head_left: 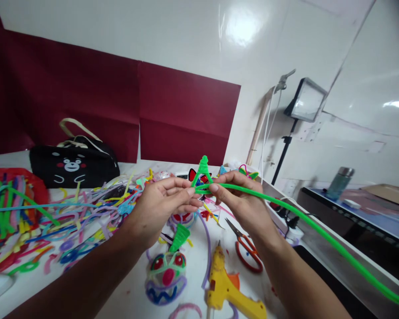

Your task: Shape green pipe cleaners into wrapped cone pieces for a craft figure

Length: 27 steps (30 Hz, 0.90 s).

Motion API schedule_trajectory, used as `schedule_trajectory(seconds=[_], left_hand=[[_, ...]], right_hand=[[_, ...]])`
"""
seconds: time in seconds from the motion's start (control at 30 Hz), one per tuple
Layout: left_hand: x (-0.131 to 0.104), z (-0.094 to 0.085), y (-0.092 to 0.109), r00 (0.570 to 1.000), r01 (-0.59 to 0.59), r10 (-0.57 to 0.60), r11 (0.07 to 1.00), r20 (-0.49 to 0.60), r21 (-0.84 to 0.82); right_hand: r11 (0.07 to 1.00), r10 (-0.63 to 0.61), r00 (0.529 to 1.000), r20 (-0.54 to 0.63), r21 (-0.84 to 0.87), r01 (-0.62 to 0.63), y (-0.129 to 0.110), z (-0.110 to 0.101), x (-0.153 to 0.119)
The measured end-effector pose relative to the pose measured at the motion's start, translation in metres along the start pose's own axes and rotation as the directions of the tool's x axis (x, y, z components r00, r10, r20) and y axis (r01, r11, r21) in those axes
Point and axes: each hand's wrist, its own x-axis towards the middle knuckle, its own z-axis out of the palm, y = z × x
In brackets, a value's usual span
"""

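Note:
Above the table, my left hand [168, 199] pinches the lower left corner of a small green triangle [203, 167] bent from pipe cleaner, its upper part closely wound. My right hand [237, 197] grips the green pipe cleaner [306, 212] near the triangle's lower right corner. From there its long free end runs off to the lower right. Below my hands lies a clown face [166, 279] with a red nose, blue mouth and a green cone hat [180, 237]. A yellow glue gun [224, 285] and orange-handled scissors [248, 248] rest beside it.
Loose coloured pipe cleaners [83, 230] are heaped at the left, with more in a red bag [36, 190]. Behind them stands a black bag [76, 164]. A power strip [289, 228] sits at the right edge. A lamp [307, 99] and a bottle [341, 182] are farther right.

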Motion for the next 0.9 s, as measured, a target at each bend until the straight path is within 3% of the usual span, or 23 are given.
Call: schedule_trajectory(seconds=[0.23,0.57,0.9], left_hand=[[0.0,-0.001,-0.002,0.998,0.017,-0.015,0.999,0.053,-0.048],[0.003,-0.005,-0.005,0.994,0.013,0.002,0.992,0.113,-0.126],[0.004,-0.003,-0.004,0.996,0.043,-0.031,0.986,0.079,-0.16]], right_hand=[[0.998,0.007,0.998,-0.067,0.056,-0.003,-0.005,0.003,-0.002],[0.989,0.039,0.998,-0.046,0.142,-0.032,0.002,0.002,0.001],[0.976,0.027,0.999,-0.036,0.219,-0.019,0.008,0.0,0.002]])
